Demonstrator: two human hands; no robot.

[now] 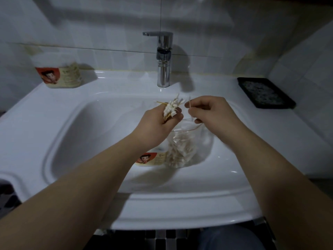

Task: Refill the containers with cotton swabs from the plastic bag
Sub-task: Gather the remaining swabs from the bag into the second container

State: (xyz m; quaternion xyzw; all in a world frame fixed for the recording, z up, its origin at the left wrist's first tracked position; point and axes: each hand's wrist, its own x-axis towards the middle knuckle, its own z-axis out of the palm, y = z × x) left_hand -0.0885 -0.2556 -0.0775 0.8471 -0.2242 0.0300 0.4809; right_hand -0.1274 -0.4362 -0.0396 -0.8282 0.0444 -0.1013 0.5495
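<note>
White ceramic: the sink (75,109) fills the middle of your view, with a chrome tap (163,58) standing at 12 o'clock on its back rim.
Left side: your left grip (158,123) is closed round a bundle of cotton swabs (171,108). You hold it over the basin at the centre, and the white tips fan out toward 1 o'clock.
Right side: your right grip (209,112) pinches a single swab (188,103) between thumb and forefinger, just at 3 o'clock of the bundle. Your other fingers are curled. The lowest ones sit at the mouth of the bag, and you cannot tell whether they hold its edge.
Bag: the clear plastic bag (183,148) sits at 6 o'clock of both your hands, low in the basin. Its mouth is open upward with a thin reddish rim, and a mass of swabs shows inside.
Near container: the near container (149,158) shows a cartoon label at the bag's 9 o'clock side, partly hidden under your left wrist.
Far container: the far container (59,73) stands at 10 o'clock on the surface (115,82) against the tiled wall (108,24). It has the same label, and pale swabs show through its side.
Tray: a black tray (266,92) lies at 2 o'clock on the surface, beside the wall.
</note>
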